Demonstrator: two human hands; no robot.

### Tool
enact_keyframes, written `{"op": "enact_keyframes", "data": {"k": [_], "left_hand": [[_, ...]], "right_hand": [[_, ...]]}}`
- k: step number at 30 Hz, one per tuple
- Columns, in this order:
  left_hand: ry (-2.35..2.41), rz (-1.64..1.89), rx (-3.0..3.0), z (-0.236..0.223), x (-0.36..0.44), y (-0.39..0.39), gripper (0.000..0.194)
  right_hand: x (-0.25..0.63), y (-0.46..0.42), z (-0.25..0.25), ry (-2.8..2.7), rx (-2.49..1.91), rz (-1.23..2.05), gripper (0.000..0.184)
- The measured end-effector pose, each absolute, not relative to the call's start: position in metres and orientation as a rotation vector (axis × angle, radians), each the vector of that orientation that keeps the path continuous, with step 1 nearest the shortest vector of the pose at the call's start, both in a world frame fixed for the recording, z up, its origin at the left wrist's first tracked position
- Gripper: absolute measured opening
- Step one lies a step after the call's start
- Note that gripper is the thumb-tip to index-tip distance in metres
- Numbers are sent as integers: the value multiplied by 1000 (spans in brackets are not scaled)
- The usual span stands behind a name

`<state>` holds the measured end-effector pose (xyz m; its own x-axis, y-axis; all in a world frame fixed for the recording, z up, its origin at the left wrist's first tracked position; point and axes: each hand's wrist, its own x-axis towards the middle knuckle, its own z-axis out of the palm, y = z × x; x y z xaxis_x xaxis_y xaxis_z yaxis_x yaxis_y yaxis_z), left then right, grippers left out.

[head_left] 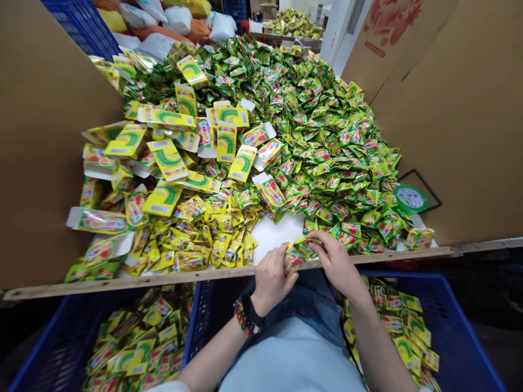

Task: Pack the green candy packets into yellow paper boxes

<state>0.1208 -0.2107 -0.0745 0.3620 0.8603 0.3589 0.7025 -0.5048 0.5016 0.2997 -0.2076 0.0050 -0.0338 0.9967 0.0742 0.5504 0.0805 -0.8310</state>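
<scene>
My left hand [272, 280] is closed around a small yellow-green carton [292, 262] at the table's front edge. My right hand [335, 262] pinches a small green sachet [305, 246] against the carton's right end; the fingers partly cover it, and I cannot tell how far inside it is. Beyond my hands spreads a large heap of green sachets [322, 141]. Yellow sachets [220, 234] lie in a smaller pile to the left. Several open-ended yellow cartons [165, 158] are scattered over the left side of the heap.
Blue crates [445, 321] with cartons stand below the table edge [155, 280] on both sides. Cardboard walls [457, 136] flank the heap. A green tape roll [411, 199] lies at the right. Stacked sacks [175, 22] and another pile of packets [294, 23] are behind.
</scene>
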Motion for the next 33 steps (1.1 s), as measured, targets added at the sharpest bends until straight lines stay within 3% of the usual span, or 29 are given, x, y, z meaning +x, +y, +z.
{"op": "enact_keyframes", "data": {"k": [5,15,20,23,26,29,33], "left_hand": [[1035,879,2374,-69,117,-197,68],[1100,1219,2151,-77,124,-206,63],[1156,1203,2129,-88,128,-207,59],[1160,1217,2129,-94,127,-207,71],[1066,1325,2199,-97,128,-205,65],[1040,1321,2235,-97,130,-202,63],[1182,1157,2190,-93,134,-202,66]], "right_hand": [[292,-212,18,-1721,-1619,662,24],[253,-233,-1,-1680,-1580,91,20],[248,-238,-11,-1770,-1522,330,28],[253,-235,-21,-1461,-1442,471,39],[258,-226,-31,-1229,-1348,847,51],[259,-222,-36,-1220,-1205,1205,40],[253,-226,-37,-1313,-1225,1045,35]]}}
